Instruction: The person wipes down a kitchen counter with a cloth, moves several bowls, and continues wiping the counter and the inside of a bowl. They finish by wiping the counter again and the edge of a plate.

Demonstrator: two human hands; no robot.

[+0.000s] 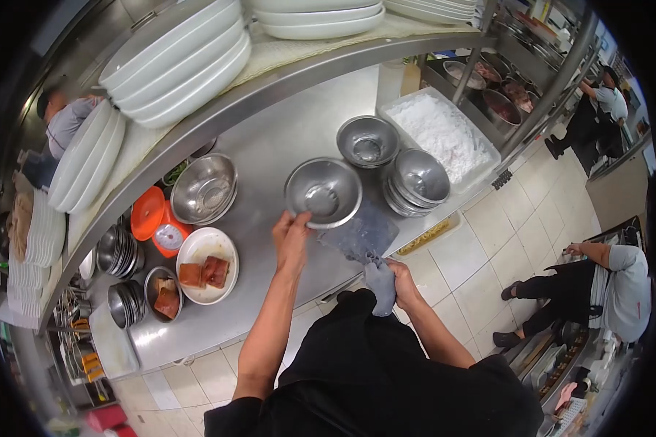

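Observation:
My left hand (pixel 292 234) pinches the near rim of a steel bowl (pixel 323 192), thumb over the edge. The bowl looks tilted a little toward me, with only reflections inside. Beside it, a bluish-grey plastic bag (pixel 364 227) lies partly spread on the steel counter (pixel 270 156). Its bunched end hangs over the front edge, where my right hand (pixel 402 282) is closed around it. Just beyond are another steel bowl (pixel 368 140) and a stack of steel bowls (pixel 420 178).
A tub of white powder (pixel 444 137) stands at the counter's right end. To the left are an orange scale (pixel 169 234), a white bowl with brown blocks (pixel 224 293) and nested steel bowls (pixel 204 188). Stacked plates (pixel 178 65) line the overhead shelf. Co-workers stand right (pixel 623 291) and far left.

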